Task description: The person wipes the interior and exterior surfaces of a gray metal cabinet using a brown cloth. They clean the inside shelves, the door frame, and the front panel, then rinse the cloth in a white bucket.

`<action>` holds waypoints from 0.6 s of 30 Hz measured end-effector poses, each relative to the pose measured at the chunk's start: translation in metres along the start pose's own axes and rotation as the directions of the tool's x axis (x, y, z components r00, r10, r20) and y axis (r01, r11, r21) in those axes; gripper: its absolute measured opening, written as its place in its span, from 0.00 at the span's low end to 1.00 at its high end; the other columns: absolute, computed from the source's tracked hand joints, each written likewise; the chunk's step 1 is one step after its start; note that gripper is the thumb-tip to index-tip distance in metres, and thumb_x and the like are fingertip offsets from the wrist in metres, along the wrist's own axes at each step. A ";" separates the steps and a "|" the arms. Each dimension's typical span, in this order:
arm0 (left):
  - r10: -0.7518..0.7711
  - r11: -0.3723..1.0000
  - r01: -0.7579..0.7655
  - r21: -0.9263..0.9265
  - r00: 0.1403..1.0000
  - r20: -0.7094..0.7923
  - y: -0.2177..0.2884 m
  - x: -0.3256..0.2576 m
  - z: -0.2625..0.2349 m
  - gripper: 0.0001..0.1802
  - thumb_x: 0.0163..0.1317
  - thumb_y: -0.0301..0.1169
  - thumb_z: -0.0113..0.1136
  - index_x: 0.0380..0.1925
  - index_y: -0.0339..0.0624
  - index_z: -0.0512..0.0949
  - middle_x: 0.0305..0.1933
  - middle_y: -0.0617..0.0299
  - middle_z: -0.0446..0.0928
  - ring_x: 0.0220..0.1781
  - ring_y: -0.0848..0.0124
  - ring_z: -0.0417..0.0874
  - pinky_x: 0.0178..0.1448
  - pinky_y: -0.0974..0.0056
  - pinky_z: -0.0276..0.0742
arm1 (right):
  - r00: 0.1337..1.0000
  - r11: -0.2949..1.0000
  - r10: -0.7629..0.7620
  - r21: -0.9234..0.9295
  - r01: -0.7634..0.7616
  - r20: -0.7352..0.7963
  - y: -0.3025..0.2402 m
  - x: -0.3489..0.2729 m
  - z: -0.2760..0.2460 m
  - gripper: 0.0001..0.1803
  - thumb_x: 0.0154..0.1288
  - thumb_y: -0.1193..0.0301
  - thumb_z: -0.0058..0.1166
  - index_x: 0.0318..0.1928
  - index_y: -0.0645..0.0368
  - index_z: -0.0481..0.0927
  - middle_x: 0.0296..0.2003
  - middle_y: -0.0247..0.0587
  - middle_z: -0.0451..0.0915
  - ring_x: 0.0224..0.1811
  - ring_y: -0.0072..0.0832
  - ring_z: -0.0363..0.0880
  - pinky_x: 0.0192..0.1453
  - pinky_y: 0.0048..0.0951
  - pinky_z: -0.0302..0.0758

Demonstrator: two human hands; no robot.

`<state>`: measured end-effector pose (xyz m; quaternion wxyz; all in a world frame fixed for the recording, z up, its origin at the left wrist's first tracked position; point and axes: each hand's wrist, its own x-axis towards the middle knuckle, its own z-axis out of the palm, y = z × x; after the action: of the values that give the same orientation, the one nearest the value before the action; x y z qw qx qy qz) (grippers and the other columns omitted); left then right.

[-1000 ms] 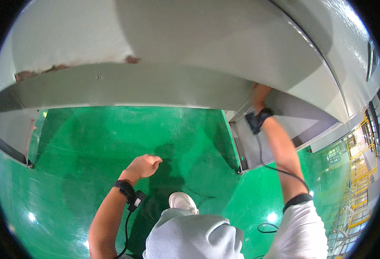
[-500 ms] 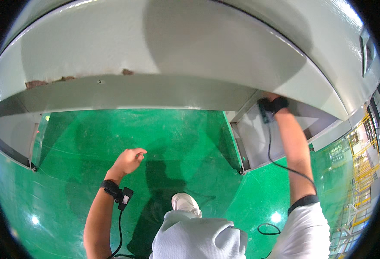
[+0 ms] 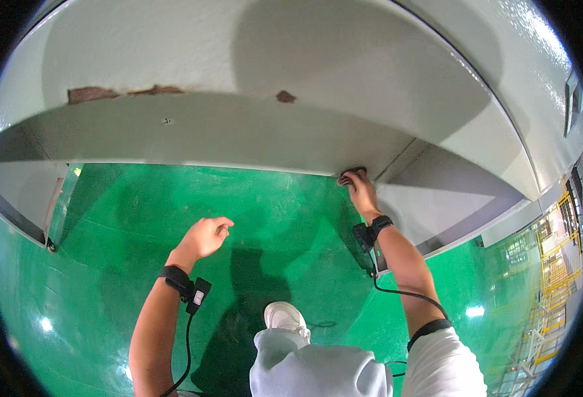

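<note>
A large grey metal cabinet (image 3: 192, 40) fills the far side, with a recessed lower panel (image 3: 225, 142) under its front. My right hand (image 3: 363, 193) is at the bottom edge of that panel, near the right corner. Its fingers are closed on a dark brown pad (image 3: 344, 178), pressed against the edge; the pad is mostly covered, so its exact kind is unclear. My left hand (image 3: 204, 238) hangs over the green floor, touching nothing. Its fingers are loosely bent, the forefinger stretched out and the thumb a little apart, with nothing in them.
Brown patches (image 3: 93, 94) of worn or missing paint mark the cabinet front. A hollow leg section (image 3: 437, 185) stands at the right, another (image 3: 23, 182) at the left. Cables run from the black wrist straps (image 3: 379, 228). Yellow railings (image 3: 559, 258) stand far right.
My right hand has come out of the hollow right leg section and moved left to the panel's bottom edge. The left hand has shifted only slightly. The view has tilted a little.
</note>
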<state>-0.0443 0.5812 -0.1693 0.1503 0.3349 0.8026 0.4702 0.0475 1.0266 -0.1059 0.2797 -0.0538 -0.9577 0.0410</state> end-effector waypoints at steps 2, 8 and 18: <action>-0.014 1.000 0.014 0.011 1.000 -0.018 -0.002 -0.004 -0.011 0.14 0.61 0.30 0.49 0.44 0.42 0.79 0.37 0.50 0.82 0.38 0.55 0.83 0.45 0.58 0.78 | 0.946 0.991 -0.136 -0.050 0.127 -0.295 -0.004 0.026 -0.015 0.21 0.56 0.81 0.53 0.51 0.54 0.75 0.46 0.52 0.75 0.48 0.52 0.75 0.52 0.45 0.72; -0.007 0.999 0.000 -0.045 0.990 -0.137 -0.004 0.008 -0.035 0.14 0.62 0.29 0.48 0.43 0.39 0.79 0.34 0.50 0.82 0.37 0.57 0.84 0.44 0.59 0.78 | 0.795 0.974 -0.141 -0.227 0.005 -0.589 0.011 0.127 -0.134 0.21 0.55 0.79 0.53 0.51 0.52 0.76 0.45 0.50 0.75 0.46 0.50 0.75 0.48 0.44 0.73; 0.428 0.746 -0.092 0.659 0.824 -0.370 0.095 0.098 -0.089 0.31 0.54 0.29 0.54 0.62 0.50 0.66 0.62 0.42 0.61 0.66 0.45 0.59 0.72 0.42 0.50 | 0.927 0.902 -0.373 -0.213 0.374 0.047 -0.038 0.056 0.024 0.24 0.52 0.76 0.54 0.51 0.45 0.76 0.43 0.44 0.76 0.43 0.46 0.76 0.42 0.43 0.76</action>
<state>-0.1276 0.6212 -0.0351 -0.2497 0.3443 0.8640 0.2694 -0.0152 0.9947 -0.0924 0.2724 0.1003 -0.9495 -0.1187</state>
